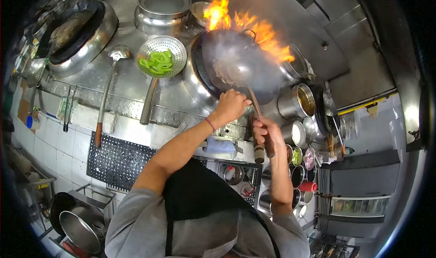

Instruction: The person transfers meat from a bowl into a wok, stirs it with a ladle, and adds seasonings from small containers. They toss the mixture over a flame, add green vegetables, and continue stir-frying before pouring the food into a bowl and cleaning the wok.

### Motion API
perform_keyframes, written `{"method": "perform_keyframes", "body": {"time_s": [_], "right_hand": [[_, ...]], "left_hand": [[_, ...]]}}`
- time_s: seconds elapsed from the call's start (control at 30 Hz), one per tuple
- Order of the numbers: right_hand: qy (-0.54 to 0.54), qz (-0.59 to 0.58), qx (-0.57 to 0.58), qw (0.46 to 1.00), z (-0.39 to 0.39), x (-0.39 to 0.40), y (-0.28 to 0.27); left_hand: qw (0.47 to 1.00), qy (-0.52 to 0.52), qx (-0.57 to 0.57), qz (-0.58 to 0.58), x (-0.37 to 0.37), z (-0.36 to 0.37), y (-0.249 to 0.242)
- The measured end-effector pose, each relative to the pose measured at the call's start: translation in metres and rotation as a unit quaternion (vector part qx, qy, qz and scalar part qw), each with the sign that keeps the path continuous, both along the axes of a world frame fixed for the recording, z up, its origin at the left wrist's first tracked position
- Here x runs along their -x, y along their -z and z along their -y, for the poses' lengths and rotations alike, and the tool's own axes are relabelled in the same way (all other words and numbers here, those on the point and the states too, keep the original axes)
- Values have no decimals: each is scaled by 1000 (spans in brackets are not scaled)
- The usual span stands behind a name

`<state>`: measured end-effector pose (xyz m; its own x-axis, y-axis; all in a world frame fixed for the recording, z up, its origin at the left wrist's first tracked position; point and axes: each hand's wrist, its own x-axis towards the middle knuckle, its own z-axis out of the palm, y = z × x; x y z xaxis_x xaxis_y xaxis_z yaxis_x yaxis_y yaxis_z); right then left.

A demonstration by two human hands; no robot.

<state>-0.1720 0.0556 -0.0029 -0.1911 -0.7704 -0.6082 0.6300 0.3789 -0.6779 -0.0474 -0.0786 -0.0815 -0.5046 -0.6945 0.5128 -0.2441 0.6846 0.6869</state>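
Observation:
My left hand [231,104] is closed at the near rim of a smoking wok [213,53], which is tilted over the burner. Tall flames [259,28] rise along the wok's far and right edges. In my right hand [269,133] is the wooden handle of a ladle [255,102], whose round metal head reaches down into the wok. Smoke blurs the ladle's head and the wok's contents, so the food cannot be made out. Left of the wok, a perforated strainer [181,57] holds green pepper pieces [159,62].
A second ladle [106,90] lies left of the strainer. Another wok [75,28] sits far left, and a metal pot [164,8] stands behind. On the right are a pot of brownish liquid [297,101] and several ingredient containers [297,176]. A blue cloth [220,145] lies on the front edge.

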Motion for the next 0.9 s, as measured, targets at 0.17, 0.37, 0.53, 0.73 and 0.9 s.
{"method": "perform_keyframes", "body": {"time_s": [0.17, 0.37, 0.53, 0.73, 0.9], "right_hand": [[-233, -513, -67, 823, 13, 25, 4], [-298, -786, 36, 541, 28, 58, 16], [-286, -793, -41, 536, -32, 61, -42], [-220, -617, -36, 754, -110, 36, -38], [-238, -561, -56, 791, -88, 32, -14]], "left_hand": [[1000, 15, -7, -6, 2, 2, -1], [999, 38, -7, -7, 1, 5, 1], [999, 35, -6, -3, -4, 4, 0], [999, 32, 4, -14, 0, 5, 4], [1000, 14, 16, 13, 8, 0, 5]]}}
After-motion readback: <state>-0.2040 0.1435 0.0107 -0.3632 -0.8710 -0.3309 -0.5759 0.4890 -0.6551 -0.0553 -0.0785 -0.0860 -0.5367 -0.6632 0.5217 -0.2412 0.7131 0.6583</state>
